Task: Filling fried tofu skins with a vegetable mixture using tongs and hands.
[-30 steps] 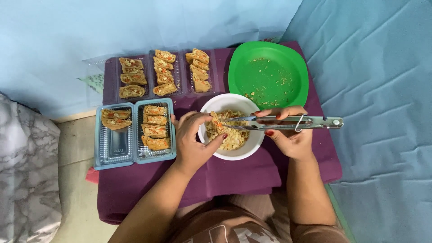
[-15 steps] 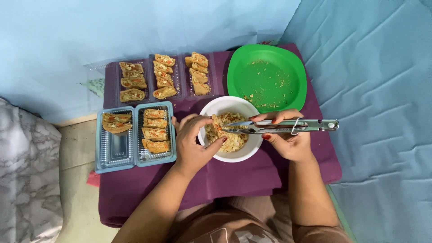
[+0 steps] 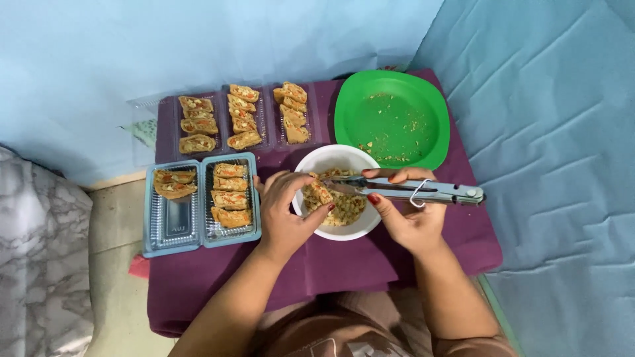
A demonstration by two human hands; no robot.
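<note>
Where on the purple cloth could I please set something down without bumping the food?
The bare purple cloth in front of the blue two-part plastic tray is free, as is the strip right of the silver metal tongs. The back is crowded: clear tray of rolls, green plastic plate, white bowl and both hands.

Soft, even light fills the scene, bright enough to show every colour clearly, with no single source evident. Shadows are faint: a thin one lies under the round white bowl (image 3: 337, 192) on the purple cloth (image 3: 331, 264), and the forearms darken the near edge a little. Small glints show on the shiny metal tongs (image 3: 410, 190) and on the clear ribbed plastic tray (image 3: 173, 221) at left. Focus is sharp throughout, with slight bending of lines toward the edges.
</note>
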